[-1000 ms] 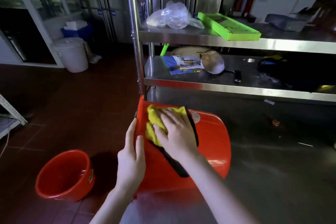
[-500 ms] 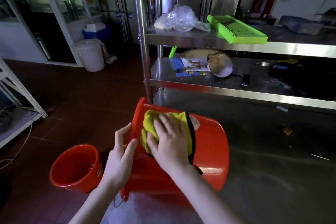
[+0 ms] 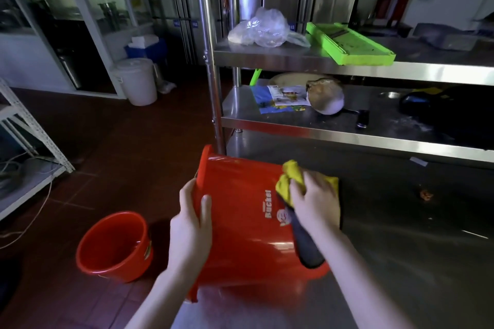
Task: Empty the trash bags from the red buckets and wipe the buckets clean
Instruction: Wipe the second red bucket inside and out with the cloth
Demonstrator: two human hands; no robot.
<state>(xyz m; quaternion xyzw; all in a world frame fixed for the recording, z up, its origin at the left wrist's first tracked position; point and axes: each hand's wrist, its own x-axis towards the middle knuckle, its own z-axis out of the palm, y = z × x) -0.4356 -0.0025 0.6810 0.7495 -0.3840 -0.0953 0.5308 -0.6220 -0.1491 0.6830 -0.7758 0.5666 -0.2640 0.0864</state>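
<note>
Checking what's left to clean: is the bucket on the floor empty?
Apparently empty: the floor bucket stands upright, showing only bare red inside.

**Steel table, two shelves, tiled floor**

A red bucket (image 3: 240, 222) lies on its side at the left edge of the stainless steel table (image 3: 401, 262). Above it, the lower shelf (image 3: 294, 131) carries a printed leaflet (image 3: 283, 99) and a round pan (image 3: 327, 99) just beside it. The upper shelf (image 3: 280, 57) carries a crumpled clear plastic bag (image 3: 263, 28) and a green slicer board (image 3: 347, 44). On the dark red tiled floor (image 3: 120, 141) stand a second red bucket (image 3: 115, 246), upright, and, well apart, a white lidded pail (image 3: 136, 80).
</note>
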